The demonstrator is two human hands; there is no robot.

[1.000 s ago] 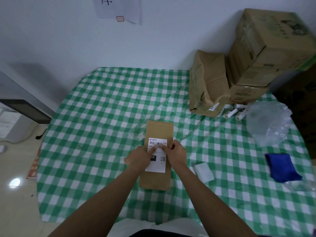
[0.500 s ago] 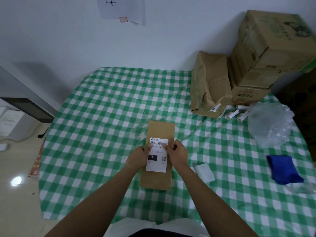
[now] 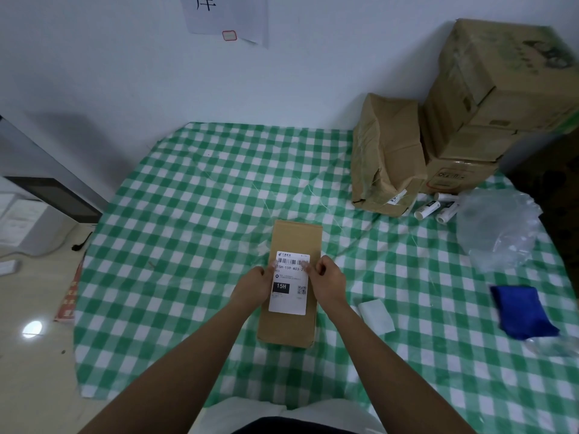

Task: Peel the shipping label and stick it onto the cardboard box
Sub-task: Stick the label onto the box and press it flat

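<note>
Fingertips only, left hand flat-ish and right hand curled, pin the shipping label onto the cardboard box mid-table, nothing pinched, so uneven rubbing could probably trap a crease or bubble.

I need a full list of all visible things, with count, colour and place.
cardboard box: 1, brown, table centre
shipping label: 1, white, on box top
tablecloth: 1, green-white check, over table
cartons: several, brown, back right
tubes: few, white, beside cartons
plastic bag: 1, clear, right
cloth: 1, blue, right edge
paper piece: 1, white, right of box
wall sheet: 1, white, top
left hand: 1, touching label
right hand: 1, touching label
</note>
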